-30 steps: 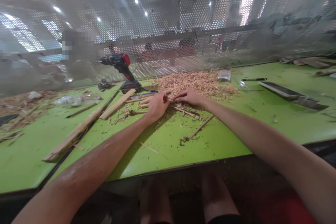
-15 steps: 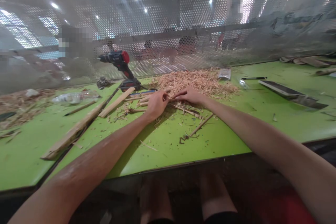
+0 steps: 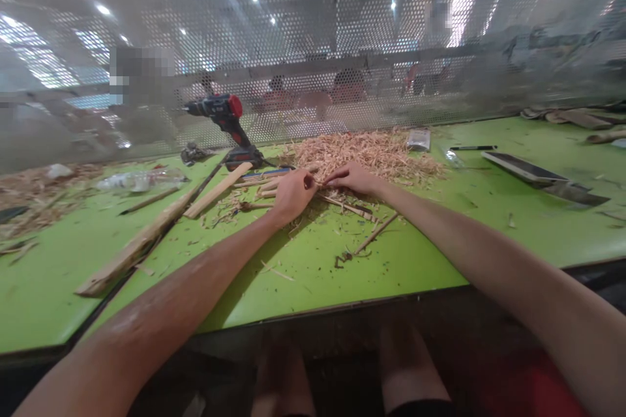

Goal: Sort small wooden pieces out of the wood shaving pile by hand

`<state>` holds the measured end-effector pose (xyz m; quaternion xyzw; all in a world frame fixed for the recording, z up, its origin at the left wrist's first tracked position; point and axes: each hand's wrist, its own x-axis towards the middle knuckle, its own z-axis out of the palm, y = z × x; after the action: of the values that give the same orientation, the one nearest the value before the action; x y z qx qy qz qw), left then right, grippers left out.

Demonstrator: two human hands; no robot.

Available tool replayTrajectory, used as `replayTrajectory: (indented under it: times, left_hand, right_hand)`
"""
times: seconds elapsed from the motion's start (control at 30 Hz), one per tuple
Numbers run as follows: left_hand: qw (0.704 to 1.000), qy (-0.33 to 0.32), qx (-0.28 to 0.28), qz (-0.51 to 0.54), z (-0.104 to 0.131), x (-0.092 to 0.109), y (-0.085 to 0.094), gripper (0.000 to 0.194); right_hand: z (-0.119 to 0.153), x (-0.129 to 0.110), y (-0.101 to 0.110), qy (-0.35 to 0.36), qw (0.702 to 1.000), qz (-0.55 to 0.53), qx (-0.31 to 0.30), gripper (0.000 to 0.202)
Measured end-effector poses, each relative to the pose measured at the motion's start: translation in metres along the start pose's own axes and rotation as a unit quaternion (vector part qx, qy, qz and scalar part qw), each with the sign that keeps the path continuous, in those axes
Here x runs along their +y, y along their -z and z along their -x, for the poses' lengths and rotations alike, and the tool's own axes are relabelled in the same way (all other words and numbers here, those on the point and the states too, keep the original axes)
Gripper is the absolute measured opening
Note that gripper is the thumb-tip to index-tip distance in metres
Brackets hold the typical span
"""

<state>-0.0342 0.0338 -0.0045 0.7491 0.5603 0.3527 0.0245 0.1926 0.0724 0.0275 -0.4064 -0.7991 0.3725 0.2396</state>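
Observation:
Over the middle of the green table, my left hand (image 3: 294, 194) is closed, thumb and forefinger pinched together. My right hand (image 3: 353, 178) meets it from the right, its fingertips pinched close to the left ones. A small pale bit shows between the fingertips, too tiny to name. Behind both hands lies a heap of wood shavings (image 3: 376, 151). Thin wooden sticks (image 3: 355, 208) lie just below the fingers. One more stick (image 3: 375, 234) slants nearer the front edge, with a dark crumbly bit at its lower end.
A cordless drill (image 3: 227, 127) stands on its battery at the back left. Wooden strips (image 3: 220, 190) and a long plank (image 3: 137, 244) lie left, near a clear plastic bottle (image 3: 141, 179). To the right are a pen (image 3: 473, 148) and a phone-like slab (image 3: 525, 167). Perforated metal (image 3: 303, 32) rises behind.
Both hands stay in nearly the same place. The left fingers have shifted very slightly to the right, toward the right fingertips. Objects on the table lie as before.

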Motion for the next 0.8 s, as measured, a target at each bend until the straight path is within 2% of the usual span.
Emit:
replayTrajectory:
  times: [0.13, 0.57, 0.8]
  left_hand:
    - [1.000, -0.009, 0.000, 0.007, 0.0001, 0.0000, 0.0003, 0.007]
    - [1.000, 0.007, 0.003, 0.002, 0.0007, -0.0032, -0.0026, 0.011]
    - [1.000, -0.003, 0.002, -0.004, 0.0012, -0.0016, -0.0019, 0.009]
  right_hand:
    - [0.0022, -0.0039, -0.0016, -0.032, 0.999, 0.000, 0.026, 0.023]
    - [0.0038, -0.0079, -0.0011, -0.015, 1.000, -0.003, 0.007, 0.018]
    - [0.0025, -0.0069, -0.0021, -0.011, 1.000, -0.014, 0.019, 0.019]
